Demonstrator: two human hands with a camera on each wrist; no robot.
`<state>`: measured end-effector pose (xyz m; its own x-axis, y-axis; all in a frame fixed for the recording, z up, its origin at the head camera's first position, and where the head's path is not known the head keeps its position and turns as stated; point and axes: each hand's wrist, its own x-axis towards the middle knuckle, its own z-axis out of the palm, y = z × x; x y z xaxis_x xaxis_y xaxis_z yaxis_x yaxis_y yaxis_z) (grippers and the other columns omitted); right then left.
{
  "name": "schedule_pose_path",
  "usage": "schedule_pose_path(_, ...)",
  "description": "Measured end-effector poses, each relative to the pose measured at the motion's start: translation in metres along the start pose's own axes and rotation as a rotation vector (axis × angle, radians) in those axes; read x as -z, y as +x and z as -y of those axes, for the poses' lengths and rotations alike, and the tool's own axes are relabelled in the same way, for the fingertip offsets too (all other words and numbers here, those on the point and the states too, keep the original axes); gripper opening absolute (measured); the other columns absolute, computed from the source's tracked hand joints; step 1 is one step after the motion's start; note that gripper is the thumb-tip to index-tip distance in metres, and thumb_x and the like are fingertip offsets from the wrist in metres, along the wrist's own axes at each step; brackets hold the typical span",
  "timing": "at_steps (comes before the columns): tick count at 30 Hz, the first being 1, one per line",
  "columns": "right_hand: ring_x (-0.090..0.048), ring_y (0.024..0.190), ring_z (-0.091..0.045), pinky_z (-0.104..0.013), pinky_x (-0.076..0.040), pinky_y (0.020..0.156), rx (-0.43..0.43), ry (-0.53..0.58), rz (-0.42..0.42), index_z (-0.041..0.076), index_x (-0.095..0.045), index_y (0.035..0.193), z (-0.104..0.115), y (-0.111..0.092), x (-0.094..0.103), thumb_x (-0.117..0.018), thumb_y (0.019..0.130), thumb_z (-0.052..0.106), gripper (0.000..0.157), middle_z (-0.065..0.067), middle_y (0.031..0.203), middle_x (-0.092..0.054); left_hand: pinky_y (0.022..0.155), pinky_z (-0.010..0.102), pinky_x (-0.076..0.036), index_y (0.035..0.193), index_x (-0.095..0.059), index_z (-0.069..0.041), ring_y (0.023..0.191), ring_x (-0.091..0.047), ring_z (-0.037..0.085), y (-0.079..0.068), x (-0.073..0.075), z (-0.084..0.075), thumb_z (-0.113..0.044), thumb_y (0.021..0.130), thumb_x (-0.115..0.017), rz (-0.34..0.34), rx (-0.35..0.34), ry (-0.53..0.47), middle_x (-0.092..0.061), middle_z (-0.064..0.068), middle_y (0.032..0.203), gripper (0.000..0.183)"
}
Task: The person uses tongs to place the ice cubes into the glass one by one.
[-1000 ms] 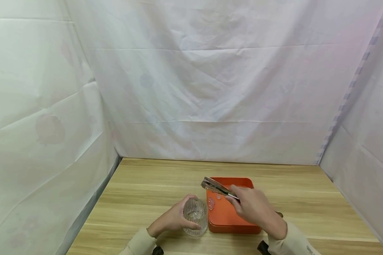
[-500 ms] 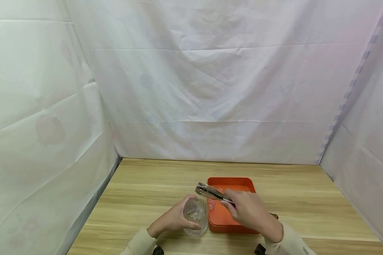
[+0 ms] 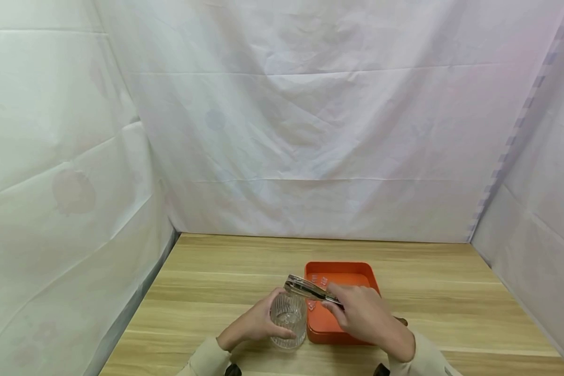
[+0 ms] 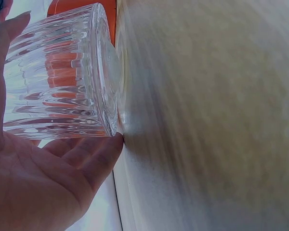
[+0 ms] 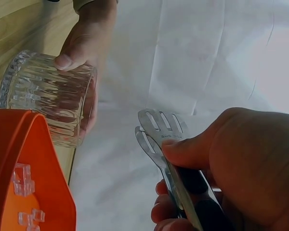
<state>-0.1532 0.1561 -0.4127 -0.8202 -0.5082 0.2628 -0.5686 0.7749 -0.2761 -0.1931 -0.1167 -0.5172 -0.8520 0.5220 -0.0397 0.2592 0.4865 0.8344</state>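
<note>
My left hand (image 3: 258, 319) holds a clear ribbed drinking glass (image 3: 289, 319), which stands upright on the table. The thumb lies on its near side and the fingers go round the far side. In my right hand (image 3: 364, 315) is a pair of metal tongs (image 3: 304, 286), gripped between thumb and fingers. Their slotted ends (image 5: 164, 126) hang above the glass's far rim, close together. Whether something sits between them I cannot tell. Just right of the glass stands an orange box (image 3: 329, 334) with several clear cube-like pieces (image 5: 23, 180) in it, partly hidden by the right hand.
The wood-grain table (image 3: 216, 271) stretches out left, right and behind the box. White cloth sheets (image 3: 282, 130) hang along the back and both sides. The box's wall rises close beside the glass.
My right hand has moved the tongs left and nearer to me, from over the box to above the glass's far rim. The left hand and the glass have stayed put.
</note>
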Motion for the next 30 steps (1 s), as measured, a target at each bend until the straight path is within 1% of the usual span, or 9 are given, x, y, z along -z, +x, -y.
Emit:
schedule_pose_path(2, -0.034, 0.047, 0.002, -0.019, -0.030, 0.044, 0.010, 0.008, 0.000, 0.025, -0.059, 0.092, 0.0003, -0.0002, -0.0005, -0.061, 0.097, 0.041, 0.017, 0.019, 0.062, -0.042, 0.100, 0.056, -0.045, 0.149, -0.035, -0.018, 0.124, -0.053, 0.031, -0.0005, -0.0003, -0.0007, -0.045, 0.068, -0.089, 0.001, 0.014, -0.001, -0.054, 0.010, 0.137, 0.101)
schedule_pose_path(5, -0.034, 0.047, 0.002, -0.019, -0.030, 0.044, 0.017, 0.015, 0.008, 0.025, -0.059, 0.092, 0.0006, -0.0006, -0.0008, -0.060, 0.097, 0.041, 0.017, 0.020, 0.063, -0.042, 0.105, 0.059, -0.039, 0.154, -0.028, -0.009, 0.133, -0.046, 0.036, -0.0015, -0.0005, -0.0022, -0.046, 0.069, -0.089, 0.000, 0.036, 0.001, -0.045, 0.017, 0.148, 0.111)
schedule_pose_path(8, -0.034, 0.047, 0.002, -0.019, -0.030, 0.043, 0.020, 0.015, 0.016, 0.025, -0.058, 0.090, 0.0008, -0.0008, -0.0007, -0.060, 0.098, 0.041, 0.018, 0.019, 0.062, -0.041, 0.108, 0.061, -0.036, 0.155, -0.024, -0.007, 0.137, -0.041, 0.039, -0.0020, -0.0003, -0.0030, -0.047, 0.069, -0.089, -0.002, 0.046, 0.006, -0.038, 0.021, 0.153, 0.115)
schedule_pose_path(12, -0.034, 0.048, 0.002, -0.019, -0.029, 0.044, 0.027, 0.009, 0.014, 0.025, -0.057, 0.089, 0.0013, -0.0014, -0.0003, -0.062, 0.097, 0.040, 0.017, 0.019, 0.062, -0.040, 0.106, 0.059, -0.039, 0.155, -0.027, -0.011, 0.133, -0.046, 0.035, -0.0019, 0.0002, -0.0027, -0.048, 0.068, -0.088, -0.003, 0.035, 0.008, -0.044, 0.016, 0.149, 0.113)
schedule_pose_path(16, -0.035, 0.049, 0.002, -0.019, -0.030, 0.044, 0.033, 0.007, 0.009, 0.026, -0.056, 0.089, 0.0019, -0.0021, 0.0004, -0.062, 0.096, 0.040, 0.017, 0.020, 0.064, -0.041, 0.101, 0.051, -0.046, 0.150, -0.034, -0.020, 0.122, -0.056, 0.025, -0.0010, 0.0005, -0.0020, -0.046, 0.069, -0.088, 0.007, 0.004, -0.015, -0.056, 0.005, 0.136, 0.101)
schedule_pose_path(19, -0.035, 0.049, 0.002, -0.019, -0.030, 0.044, 0.033, 0.002, 0.010, 0.026, -0.055, 0.088, 0.0021, -0.0028, 0.0005, -0.063, 0.096, 0.040, 0.018, 0.020, 0.062, -0.039, 0.098, 0.047, -0.048, 0.147, -0.036, -0.024, 0.115, -0.058, 0.019, -0.0007, 0.0004, -0.0018, -0.046, 0.069, -0.088, 0.011, -0.004, -0.025, -0.059, -0.002, 0.127, 0.097)
schedule_pose_path(23, -0.035, 0.049, 0.002, -0.019, -0.030, 0.045, 0.034, -0.010, 0.005, 0.026, -0.054, 0.087, 0.0022, -0.0038, 0.0006, -0.065, 0.095, 0.039, 0.018, 0.020, 0.061, -0.036, 0.099, 0.050, -0.047, 0.149, -0.035, -0.024, 0.117, -0.056, 0.019, -0.0012, 0.0000, -0.0011, -0.048, 0.068, -0.088, 0.005, 0.007, -0.011, -0.058, -0.003, 0.128, 0.100)
schedule_pose_path(30, -0.034, 0.049, 0.002, -0.019, -0.029, 0.045, 0.023, -0.017, -0.006, 0.026, -0.053, 0.085, 0.0031, -0.0060, 0.0025, -0.067, 0.093, 0.036, 0.019, 0.020, 0.060, -0.036, 0.097, 0.052, -0.048, 0.144, -0.038, -0.028, 0.115, -0.057, 0.022, -0.0015, 0.0002, -0.0010, -0.045, 0.068, -0.089, 0.010, -0.004, -0.015, -0.059, -0.001, 0.126, 0.093)
